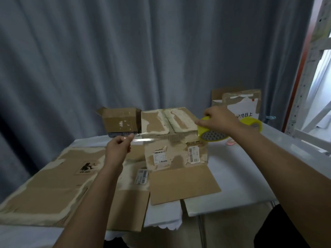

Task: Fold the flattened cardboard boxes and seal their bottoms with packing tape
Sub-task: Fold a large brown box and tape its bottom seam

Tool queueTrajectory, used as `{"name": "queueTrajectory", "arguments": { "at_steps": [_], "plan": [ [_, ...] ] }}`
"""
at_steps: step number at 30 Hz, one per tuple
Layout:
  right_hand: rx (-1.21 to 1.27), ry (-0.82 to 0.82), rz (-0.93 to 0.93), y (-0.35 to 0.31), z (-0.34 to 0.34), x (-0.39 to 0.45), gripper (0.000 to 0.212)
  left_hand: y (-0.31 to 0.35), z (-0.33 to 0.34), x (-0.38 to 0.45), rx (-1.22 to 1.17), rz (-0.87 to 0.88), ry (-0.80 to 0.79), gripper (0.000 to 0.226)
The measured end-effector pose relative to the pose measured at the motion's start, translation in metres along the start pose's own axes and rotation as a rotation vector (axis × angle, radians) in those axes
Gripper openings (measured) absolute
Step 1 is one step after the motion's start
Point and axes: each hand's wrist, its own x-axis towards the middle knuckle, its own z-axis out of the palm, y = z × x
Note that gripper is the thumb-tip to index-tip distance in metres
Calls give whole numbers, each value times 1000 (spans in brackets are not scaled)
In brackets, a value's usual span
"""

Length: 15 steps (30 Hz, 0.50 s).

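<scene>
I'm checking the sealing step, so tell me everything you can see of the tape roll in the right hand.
The tape roll is yellow, with a grey honeycomb-patterned core face turned toward the camera. The right hand grips it from above, beside the upright box's right top edge. A clear, shiny strip of tape runs from it leftward across the box's front top edge to the left hand, which pinches its free end.

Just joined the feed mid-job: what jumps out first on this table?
A strip of clear packing tape stretches across the middle, pinched by the left hand and drawn from the yellow tape roll gripped by the right hand. It spans the folded brown cardboard box standing at table centre. A large flattened cardboard box lies at left.
</scene>
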Motion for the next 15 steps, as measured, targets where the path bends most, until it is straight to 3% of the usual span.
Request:
{"name": "queueTrajectory", "arguments": {
  "at_steps": [5, 15],
  "plan": [
    [21, 24, 46, 0, -15, -1, 47, -5, 6, 0, 10, 21, 10, 35],
    [-245, 71, -24, 2, -4, 2, 42, -17, 27, -1, 68, 25, 87, 31]
  ]
}}
